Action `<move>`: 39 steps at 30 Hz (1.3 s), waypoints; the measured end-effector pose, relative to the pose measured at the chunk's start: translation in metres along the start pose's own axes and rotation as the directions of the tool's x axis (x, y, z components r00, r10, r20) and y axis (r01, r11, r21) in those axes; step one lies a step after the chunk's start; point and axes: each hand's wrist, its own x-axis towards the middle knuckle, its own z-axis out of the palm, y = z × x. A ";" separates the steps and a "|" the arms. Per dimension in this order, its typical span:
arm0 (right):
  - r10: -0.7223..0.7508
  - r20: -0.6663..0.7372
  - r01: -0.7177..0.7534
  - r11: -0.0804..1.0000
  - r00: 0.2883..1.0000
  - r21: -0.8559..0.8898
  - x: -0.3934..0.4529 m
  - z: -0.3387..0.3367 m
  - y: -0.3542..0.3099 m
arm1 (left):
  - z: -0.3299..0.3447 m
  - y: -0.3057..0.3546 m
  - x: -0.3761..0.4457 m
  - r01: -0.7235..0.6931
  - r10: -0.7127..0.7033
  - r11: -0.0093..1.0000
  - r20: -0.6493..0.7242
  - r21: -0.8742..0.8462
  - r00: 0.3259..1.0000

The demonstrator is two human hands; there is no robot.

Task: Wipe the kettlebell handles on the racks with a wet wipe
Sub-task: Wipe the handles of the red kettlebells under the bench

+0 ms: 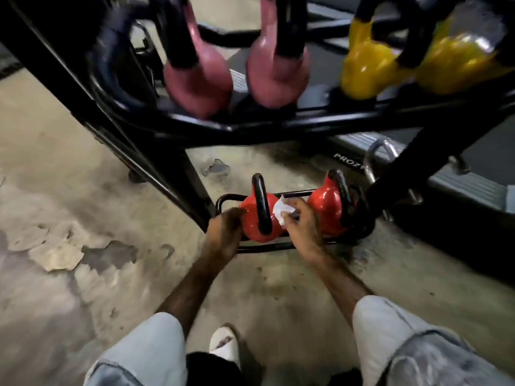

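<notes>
Two red kettlebells with black handles sit on the lowest black rack rail point(228, 197) near the floor. My left hand point(224, 235) rests against the left side of the left red kettlebell point(252, 218). My right hand point(302, 228) pinches a crumpled white wet wipe point(282, 211) just right of that kettlebell's black handle point(262, 207). The right red kettlebell point(327, 207) stands beside my right hand. On the upper shelf sit two pink kettlebells point(200, 79) and two yellow kettlebells point(367, 68), blurred.
A slanted black rack post point(156, 162) runs down to the left of my left hand. A treadmill deck point(471, 188) lies behind the rack at right. The concrete floor point(61, 246) has peeling patches. My knees and one shoe fill the bottom edge.
</notes>
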 end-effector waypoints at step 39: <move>0.032 -0.179 0.077 0.818 0.983 0.569 0.066 0.107 0.164 | 0.117 -0.096 0.092 -0.257 0.242 0.909 -0.089 -0.329 0.966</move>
